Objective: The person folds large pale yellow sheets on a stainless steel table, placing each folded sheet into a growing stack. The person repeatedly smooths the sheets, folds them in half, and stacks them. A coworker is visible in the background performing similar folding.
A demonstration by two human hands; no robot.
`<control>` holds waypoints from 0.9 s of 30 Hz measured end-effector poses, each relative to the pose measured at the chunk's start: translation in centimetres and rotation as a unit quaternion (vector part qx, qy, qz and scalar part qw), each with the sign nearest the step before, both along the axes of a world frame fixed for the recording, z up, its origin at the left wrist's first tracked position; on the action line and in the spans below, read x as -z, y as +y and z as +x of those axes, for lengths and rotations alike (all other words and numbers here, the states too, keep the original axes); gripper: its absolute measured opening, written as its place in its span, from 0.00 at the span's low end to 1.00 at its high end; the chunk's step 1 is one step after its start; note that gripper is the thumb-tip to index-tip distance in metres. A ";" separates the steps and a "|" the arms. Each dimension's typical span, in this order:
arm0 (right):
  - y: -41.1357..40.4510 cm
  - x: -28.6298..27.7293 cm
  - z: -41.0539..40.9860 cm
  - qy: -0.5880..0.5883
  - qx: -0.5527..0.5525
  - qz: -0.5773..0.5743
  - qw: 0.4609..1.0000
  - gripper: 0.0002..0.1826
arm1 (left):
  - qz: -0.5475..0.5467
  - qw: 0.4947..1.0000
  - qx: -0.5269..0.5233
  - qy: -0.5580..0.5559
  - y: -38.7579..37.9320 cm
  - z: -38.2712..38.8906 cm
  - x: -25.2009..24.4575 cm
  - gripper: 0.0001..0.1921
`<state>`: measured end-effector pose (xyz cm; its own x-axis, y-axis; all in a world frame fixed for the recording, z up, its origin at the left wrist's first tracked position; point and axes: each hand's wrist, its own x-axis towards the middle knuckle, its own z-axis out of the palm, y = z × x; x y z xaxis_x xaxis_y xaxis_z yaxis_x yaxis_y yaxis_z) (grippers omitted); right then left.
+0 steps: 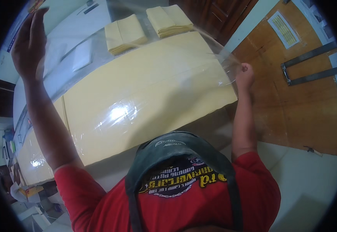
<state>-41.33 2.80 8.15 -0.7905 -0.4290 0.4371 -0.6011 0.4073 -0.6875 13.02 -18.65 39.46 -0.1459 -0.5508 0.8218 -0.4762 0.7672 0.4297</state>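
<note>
A large cream-yellow sheet (145, 87) spreads over the table before me. Clear plastic film (186, 66) lies on it, glossy with reflected light. My right hand (245, 76), at the sheet's right end, has its fingers closed on the film's edge, which is pulled up in a thin stretched line. My left hand (30, 46) is raised at the far left, fingers extended upward; whether it touches any film cannot be told. Two folded stacks of the same cream material, one left (125, 34) and one right (170, 20), rest beyond the sheet's far edge.
Left of the stacks lies a white folded piece (83, 55). A second cream sheet (36, 156) adjoins at the lower left. To the right stands a brown wooden panel (273, 116) with a metal handle-like frame (286, 74). Dark wooden doors (217, 17) stand behind the table.
</note>
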 end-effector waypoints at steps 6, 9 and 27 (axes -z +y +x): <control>-3.8 -5.2 -2.8 0.077 -0.078 0.049 0.993 0.11 | 0.165 0.976 -0.016 0.139 -3.4 12.0 6.6 0.16; -6.5 -6.5 -3.4 0.096 -0.160 0.078 0.979 0.12 | 0.242 0.959 -0.033 0.141 -3.1 19.0 10.7 0.17; -23.7 4.4 7.8 0.128 -0.184 0.257 0.940 0.16 | 0.325 0.785 -0.449 -0.279 -7.2 30.7 39.3 0.13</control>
